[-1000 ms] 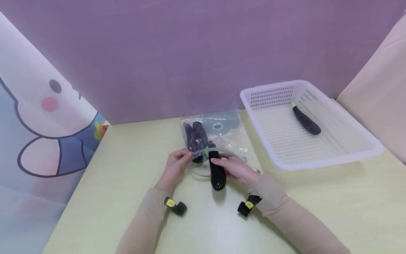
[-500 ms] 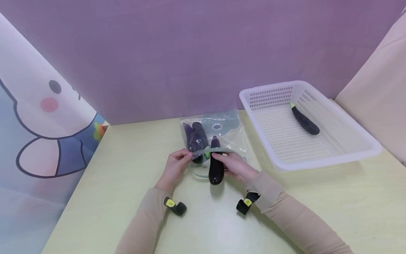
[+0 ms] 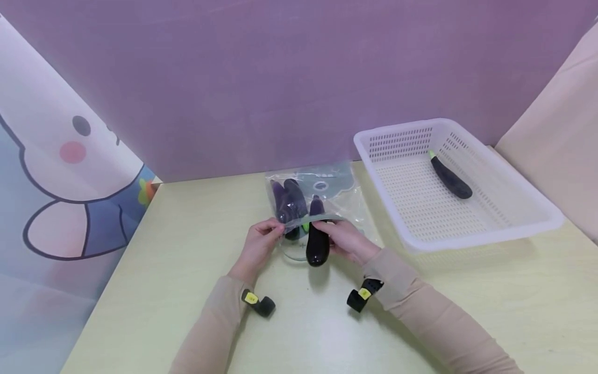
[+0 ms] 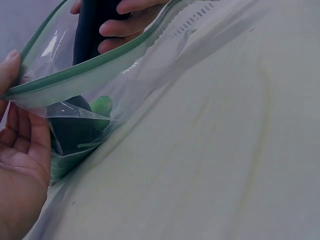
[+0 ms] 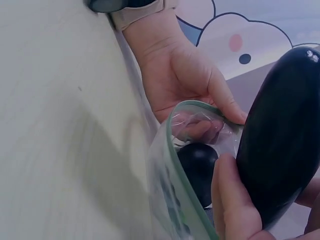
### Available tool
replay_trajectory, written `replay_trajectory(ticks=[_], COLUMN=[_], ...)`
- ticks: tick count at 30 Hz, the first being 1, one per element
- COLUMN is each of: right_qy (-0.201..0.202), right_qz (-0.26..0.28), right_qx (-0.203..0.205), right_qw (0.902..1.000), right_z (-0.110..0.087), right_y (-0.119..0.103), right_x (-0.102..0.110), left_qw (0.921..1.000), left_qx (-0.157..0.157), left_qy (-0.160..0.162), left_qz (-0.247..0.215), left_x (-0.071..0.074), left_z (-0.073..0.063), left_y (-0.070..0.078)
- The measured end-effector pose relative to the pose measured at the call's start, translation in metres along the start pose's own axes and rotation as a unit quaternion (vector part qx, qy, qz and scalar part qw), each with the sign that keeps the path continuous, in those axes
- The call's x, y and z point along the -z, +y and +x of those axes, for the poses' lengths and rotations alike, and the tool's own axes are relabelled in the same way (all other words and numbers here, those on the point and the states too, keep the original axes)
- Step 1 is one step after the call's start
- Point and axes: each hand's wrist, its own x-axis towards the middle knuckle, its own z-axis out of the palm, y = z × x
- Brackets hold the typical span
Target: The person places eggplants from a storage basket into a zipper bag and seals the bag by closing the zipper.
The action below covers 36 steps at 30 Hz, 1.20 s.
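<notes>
Purple backdrop [image 3: 299, 88]: fills the upper middle of the head view
Pale table [image 3: 163, 291]: yellowish, reaching back to the foot of the backdrop
Printed cloth [image 3: 70, 218]: hangs on the left, blue, with a white rabbit-like figure
White basket [image 3: 486, 240]: on the table at the right, rectangular, with slotted walls
Clear bag [image 3: 341, 208]: on the table, just left of the basket, its green-edged mouth facing the person, upper edge lifted off the lower one
Tan sleeves [image 3: 205, 332]: end at the wrists
Right hand [image 3: 348, 243]: at the bag's mouth, clamped round the held eggplant [image 3: 317, 246], thumb over the top, other fingers curled along its side and beneath
Left hand [image 3: 260, 244]: at the left end of the mouth, thumb and forefinger together, pinching the green edge; other fingers folded close by, partly seen through film
Held eggplant: glossy and dark, narrow end inside the bag, round end sticking out toward the person, shadow on the table
Bagged eggplants [image 3: 294, 197]: bunched in the bag's left half, beside the held one, green stem end showing, exact count hard to tell
Basket eggplant [image 3: 450, 178]: lies aslant, green stem end pointing away
Wrist cameras [image 3: 265, 307]: small, black, strapped below each hand
</notes>
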Motion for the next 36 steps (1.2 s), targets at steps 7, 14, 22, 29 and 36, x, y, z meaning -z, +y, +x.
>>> replay_trajectory(ticks=[7,14,22,29,36], right_qy=[-0.005,-0.004,0.013,0.041,0.043], right_qz=[0.019,0.009,-0.024,-0.042,-0.036], right_qx=[-0.004,-0.016,-0.03,-0.046,-0.043], right_qw=[0.9998,0.9998,0.9992,0.9972,0.9975], right_z=[0.004,0.009,0.011,0.017,0.027], right_y=[-0.001,0.002,0.001,0.001,0.0], right_x=[0.0,0.002,0.0,-0.002,-0.001], left_qw=[1.0,0.9999,0.9999,0.9996,0.9988], left_qx=[-0.006,0.01,0.006,0.001,0.019], left_qy=[-0.005,-0.008,-0.013,-0.023,-0.01], left_qz=[-0.005,0.002,0.009,0.015,0.045], left_x=[0.0,-0.001,0.001,0.001,0.001], left_z=[0.0,0.001,0.0,0.0,-0.001], left_y=[0.0,0.002,0.001,0.002,0.004])
